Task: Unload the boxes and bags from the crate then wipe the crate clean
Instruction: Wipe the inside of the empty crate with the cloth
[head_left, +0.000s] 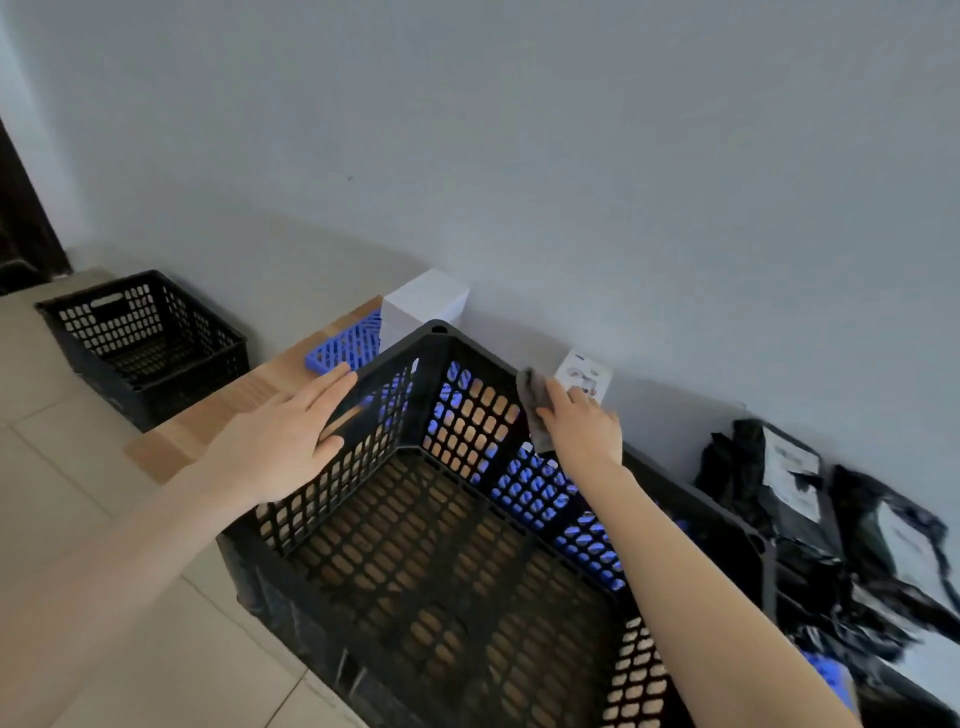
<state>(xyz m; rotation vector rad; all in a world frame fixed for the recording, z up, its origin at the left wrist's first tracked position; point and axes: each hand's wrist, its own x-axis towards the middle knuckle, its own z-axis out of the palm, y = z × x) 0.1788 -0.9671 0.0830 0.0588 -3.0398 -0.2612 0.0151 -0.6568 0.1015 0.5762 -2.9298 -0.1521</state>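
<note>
Both forearms reach up from the bottom edge over the black crate (395, 361), which sits on the wooden table (223, 415) with nothing inside; its mesh floor shows bare wood through the holes. The boxes and bags appear to be out already: 1 tall white box (423, 312) stands behind the far corner, 1 small white box (582, 376) leans at the wall just beyond the right hand (582, 426), and the black bags (810, 499) lie heaped on the table to the right of the crate. So the step in hand looks like the wiping. The right hand's fingers curl round a grey cloth (532, 389) and hold it against the top of the crate's far wall, not far from the far corner. The left hand (283, 441) is flat with straight, slightly spread fingers laid on the outside of the left wall near its rim, holding nothing; I judge it is bracing the crate. What the next stroke turns on is the line of that far rim. It runs from the corner, up and to the left of the cloth, down and to the right past the right wrist toward the bags. The longer unwiped stretch lies on the right, so the cloth would travel along that axis rather than across it. The right hand is the nearer one and has the cloth. A blue basket (343, 351) lies behind the crate, showing through the mesh, and a 2nd black crate (145, 338) stands well apart on the tiled floor at left.
</note>
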